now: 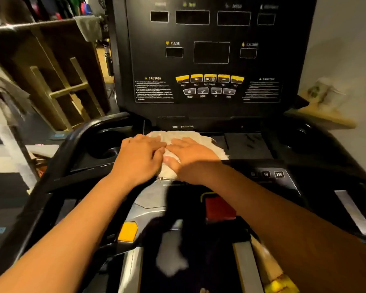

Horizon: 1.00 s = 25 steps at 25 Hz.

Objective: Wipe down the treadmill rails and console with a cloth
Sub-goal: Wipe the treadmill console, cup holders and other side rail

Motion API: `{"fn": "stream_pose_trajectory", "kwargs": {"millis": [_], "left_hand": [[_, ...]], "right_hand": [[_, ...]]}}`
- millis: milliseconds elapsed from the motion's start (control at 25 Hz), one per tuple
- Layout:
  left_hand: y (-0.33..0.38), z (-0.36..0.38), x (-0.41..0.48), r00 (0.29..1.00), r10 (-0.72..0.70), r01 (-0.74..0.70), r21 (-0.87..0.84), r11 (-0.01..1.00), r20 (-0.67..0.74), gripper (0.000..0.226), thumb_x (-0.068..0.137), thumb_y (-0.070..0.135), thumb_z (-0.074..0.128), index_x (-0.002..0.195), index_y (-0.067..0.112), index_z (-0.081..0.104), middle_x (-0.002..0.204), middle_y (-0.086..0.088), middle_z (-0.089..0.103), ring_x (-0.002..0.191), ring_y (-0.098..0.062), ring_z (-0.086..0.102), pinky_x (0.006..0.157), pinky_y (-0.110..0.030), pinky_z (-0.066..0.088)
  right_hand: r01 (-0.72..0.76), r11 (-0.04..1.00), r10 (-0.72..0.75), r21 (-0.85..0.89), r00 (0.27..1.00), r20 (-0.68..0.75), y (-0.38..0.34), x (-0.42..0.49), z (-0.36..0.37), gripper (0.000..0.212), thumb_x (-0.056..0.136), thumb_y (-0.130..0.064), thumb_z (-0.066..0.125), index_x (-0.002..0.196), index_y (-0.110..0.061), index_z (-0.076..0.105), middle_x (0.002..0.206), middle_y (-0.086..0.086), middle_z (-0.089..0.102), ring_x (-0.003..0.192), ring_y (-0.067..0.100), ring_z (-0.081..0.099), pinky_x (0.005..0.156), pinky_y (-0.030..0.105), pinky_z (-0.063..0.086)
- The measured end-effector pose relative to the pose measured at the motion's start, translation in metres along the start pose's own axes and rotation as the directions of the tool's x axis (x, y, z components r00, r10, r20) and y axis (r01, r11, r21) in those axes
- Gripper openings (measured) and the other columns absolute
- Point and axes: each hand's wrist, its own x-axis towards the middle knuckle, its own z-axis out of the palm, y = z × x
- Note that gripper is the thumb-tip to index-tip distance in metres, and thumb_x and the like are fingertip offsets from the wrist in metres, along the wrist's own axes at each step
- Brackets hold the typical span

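While wooden shelving (pixel 68 89) stands alongside, the left hand (pixel 138 158) and right hand (pixel 191 157) — flat, touching — press cloth (pixel 183 136) onto the console (pixel 249 145).

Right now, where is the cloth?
Head view: the cloth lies mid-console, pressed under the left hand and right hand, right of the cup holder, below the button panel.

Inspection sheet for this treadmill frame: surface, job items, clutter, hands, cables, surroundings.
Surface: black console tray, faint marks right of the cloth.
Job's things: white cloth spread on the tray; console panel with dark displays; left rail black, curved.
Clutter: blurred pale object on a wooden shelf beside the console.
Hands: left hand and right hand both press flat on the cloth.
Cables: nothing seen.
Surroundings: wooden frame at left, grey towel hanging above it.
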Motion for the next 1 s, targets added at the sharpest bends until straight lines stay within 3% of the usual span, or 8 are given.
{"fn": "stream_pose_trajectory", "kwargs": {"millis": [120, 320, 440, 560, 640, 760, 840, 1000], "left_hand": [[0.043, 0.004, 0.009, 0.994, 0.049, -0.053, 0.043, 0.998, 0.102, 0.061, 0.083, 0.048, 0.019, 0.113, 0.030, 0.068, 0.110, -0.008, 0.071, 0.105, -0.033, 0.061, 0.092, -0.043, 0.044], [0.085, 0.019, 0.025, 0.955, 0.035, 0.019, -0.178, 0.984, 0.296, 0.041, 0.099, 0.039, 0.041, 0.140, 0.035, 0.049, 0.143, 0.002, 0.053, 0.132, -0.021, 0.047, 0.104, -0.031, 0.036], [0.082, 0.015, 0.023, 0.984, 0.091, -0.041, -0.303, 0.952, 0.153, 0.032, 0.099, 0.031, 0.049, 0.124, 0.020, 0.065, 0.125, -0.002, 0.067, 0.118, -0.018, 0.059, 0.099, -0.026, 0.040], [0.042, 0.009, 0.018, 0.992, -0.097, 0.080, -0.186, 0.979, -0.080, 0.028, 0.096, 0.018, 0.052, 0.116, 0.009, 0.069, 0.125, -0.008, 0.067, 0.120, -0.024, 0.058, 0.103, -0.024, 0.035], [0.021, 0.009, 0.013, 0.969, -0.222, 0.196, -0.204, 0.959, -0.113, 0.027, 0.096, 0.011, 0.052, 0.117, 0.006, 0.069, 0.129, -0.010, 0.064, 0.124, -0.024, 0.056, 0.104, -0.020, 0.029], [0.015, 0.012, 0.014, 0.952, -0.268, 0.209, -0.320, 0.924, -0.151, 0.027, 0.096, 0.010, 0.051, 0.115, 0.007, 0.070, 0.126, -0.009, 0.066, 0.121, -0.020, 0.058, 0.099, -0.014, 0.030], [0.015, 0.010, 0.015, 0.945, -0.268, 0.185, -0.366, 0.912, -0.189, 0.026, 0.097, 0.011, 0.050, 0.112, 0.008, 0.072, 0.120, -0.007, 0.069, 0.114, -0.019, 0.061, 0.092, -0.012, 0.034], [0.014, 0.004, 0.021, 0.946, -0.231, 0.134, -0.374, 0.918, -0.228, 0.025, 0.097, 0.013, 0.050, 0.099, 0.006, 0.075, 0.100, -0.010, 0.074, 0.098, -0.023, 0.065, 0.081, -0.019, 0.038]], "right_hand": [[0.067, 0.994, -0.063, -0.090, 0.997, 0.049, 0.036, -0.026, -0.023, 0.043, 0.100, -0.041, 0.035, 0.141, -0.030, 0.043, 0.150, 0.000, 0.040, 0.139, 0.022, 0.033, 0.116, 0.040, 0.024], [-0.015, 0.999, 0.018, -0.037, 0.995, 0.093, 0.085, -0.044, -0.051, 0.039, 0.092, -0.044, 0.042, 0.121, -0.025, 0.061, 0.120, -0.002, 0.063, 0.117, 0.024, 0.056, 0.100, 0.040, 0.044], [-0.028, 0.994, 0.028, -0.105, 1.000, 0.003, 0.114, -0.059, -0.055, 0.039, 0.097, -0.048, 0.034, 0.120, -0.030, 0.060, 0.125, -0.004, 0.054, 0.121, 0.021, 0.044, 0.098, 0.040, 0.041], [-0.040, 0.990, 0.044, -0.132, 0.999, 0.025, 0.108, -0.059, -0.057, 0.042, 0.092, -0.055, 0.028, 0.118, -0.038, 0.057, 0.127, -0.008, 0.055, 0.121, 0.021, 0.046, 0.098, 0.044, 0.041], [0.038, 0.995, -0.035, -0.096, 0.999, 0.024, 0.086, -0.050, -0.048, 0.043, 0.089, -0.055, 0.029, 0.115, -0.038, 0.058, 0.125, -0.008, 0.060, 0.119, 0.024, 0.050, 0.100, 0.047, 0.039], [0.064, 0.998, -0.064, 0.009, 0.998, 0.017, 0.049, -0.028, -0.025, 0.045, 0.098, -0.052, 0.029, 0.141, -0.042, 0.040, 0.154, -0.010, 0.033, 0.140, 0.022, 0.027, 0.114, 0.043, 0.020], [0.093, 0.994, -0.090, -0.062, 0.995, 0.047, 0.023, -0.005, -0.013, 0.048, 0.099, -0.052, 0.027, 0.144, -0.039, 0.036, 0.158, -0.011, 0.023, 0.143, 0.022, 0.018, 0.114, 0.046, 0.018], [0.156, 0.971, -0.161, -0.183, 0.987, -0.009, -0.013, 0.022, -0.014, 0.044, 0.096, -0.039, 0.032, 0.130, -0.020, 0.054, 0.142, 0.000, 0.044, 0.129, 0.025, 0.035, 0.103, 0.048, 0.029]]}}
